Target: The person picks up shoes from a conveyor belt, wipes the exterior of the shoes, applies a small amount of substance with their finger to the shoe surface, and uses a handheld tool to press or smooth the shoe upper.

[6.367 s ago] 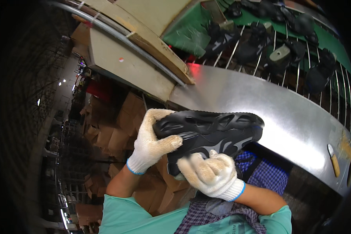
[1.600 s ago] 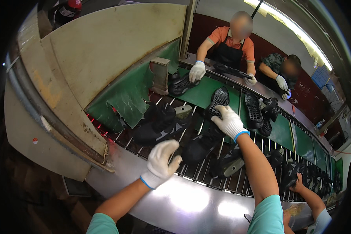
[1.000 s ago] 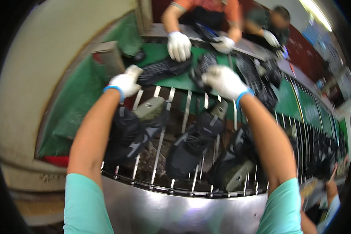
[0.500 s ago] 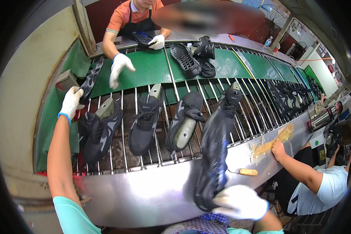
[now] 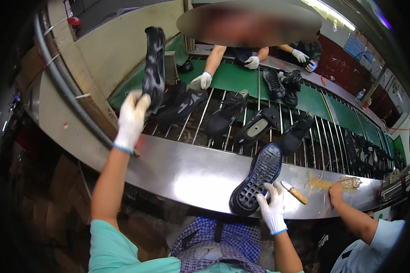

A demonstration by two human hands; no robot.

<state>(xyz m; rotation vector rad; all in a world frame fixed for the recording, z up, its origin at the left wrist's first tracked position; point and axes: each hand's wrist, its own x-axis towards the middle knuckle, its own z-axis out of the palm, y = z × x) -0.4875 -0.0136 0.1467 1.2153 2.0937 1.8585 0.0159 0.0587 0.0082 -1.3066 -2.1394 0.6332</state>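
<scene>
Both my hands wear white gloves. My left hand [image 5: 134, 119] grips the lower end of a black shoe sole [image 5: 154, 68], raised upright above the left end of the conveyor. In my right hand [image 5: 273, 207], at the near steel ledge, the fingers hold the edge of another black sole [image 5: 259, 175]. Its hollow, grid-patterned inner side faces up and it tilts away from me. On the metal rods beyond are a grey-and-black shoe [image 5: 189, 105], a black shoe [image 5: 226, 113], a shoe showing a pale green last [image 5: 257, 128] and another black shoe [image 5: 297, 134].
A wooden-handled tool [image 5: 297, 194] lies on the steel ledge [image 5: 168, 164] beside my right hand. Across the green belt [image 5: 228, 77], a co-worker's gloved hand [image 5: 202, 81] is near the leftmost shoe. At right, a neighbour's bare hand [image 5: 336, 193] rests by yellow residue.
My left hand has lifted its sole up off the left side. My right hand's sole now shows its inner side. The view has swung left, and the co-worker's hand has come to the leftmost shoe.
</scene>
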